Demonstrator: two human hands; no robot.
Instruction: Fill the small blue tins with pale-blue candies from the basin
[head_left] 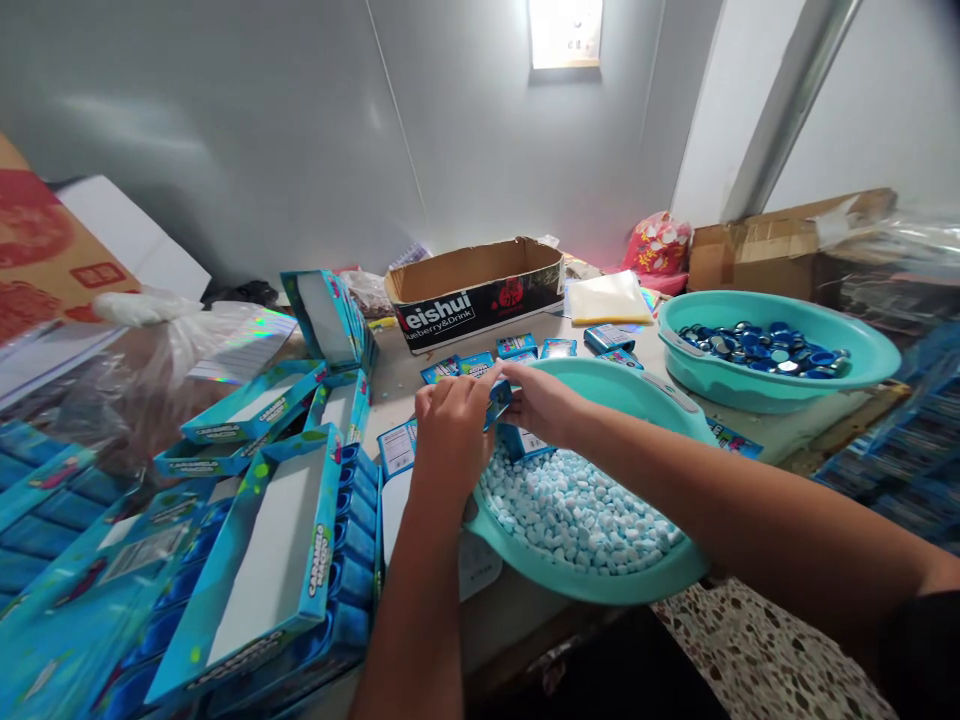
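Over the near-left rim of a turquoise basin [585, 585], my left hand [456, 415] and my right hand [546, 402] meet around a small blue candy box [498, 400]. The fingers of both are closed on it and hide most of its sides. White and pale-blue candies [592, 515] fill the basin. Just below my right hand, another blue box [525, 442] lies on the candies. Several small blue boxes [516, 346] are scattered on the table beyond the basin, and one box [397, 447] lies left of my left hand.
Open blue display trays [274, 550] are stacked at the left. A black-and-brown carton [480, 300] stands at the back. To the right, a second turquoise basin [750, 392] holds shiny blue round pieces [780, 350]. A cardboard box [750, 258] sits behind it.
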